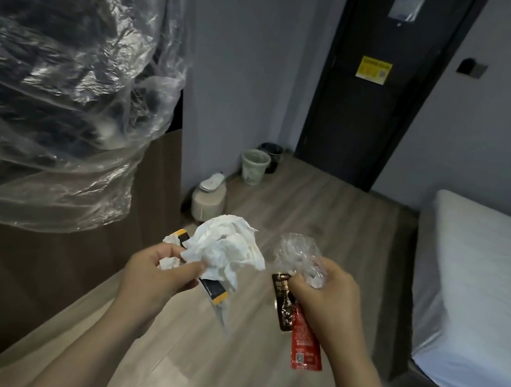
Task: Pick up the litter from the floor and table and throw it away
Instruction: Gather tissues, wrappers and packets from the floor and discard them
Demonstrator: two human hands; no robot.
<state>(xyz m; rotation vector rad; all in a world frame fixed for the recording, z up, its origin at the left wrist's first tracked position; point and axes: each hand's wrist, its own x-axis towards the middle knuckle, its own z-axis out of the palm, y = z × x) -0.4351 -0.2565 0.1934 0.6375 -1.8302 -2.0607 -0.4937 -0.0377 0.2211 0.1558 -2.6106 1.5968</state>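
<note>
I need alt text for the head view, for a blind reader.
A person's left hand grips crumpled white tissue and a black-and-yellow wrapper; the right hand grips clear plastic, a brown sachet and a red sachet. A pale waste basket stands on the floor near a dark door.

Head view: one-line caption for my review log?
Left hand grips tissues and a wrapper; right hand grips plastic and sachets; bins stand by the door.
</note>
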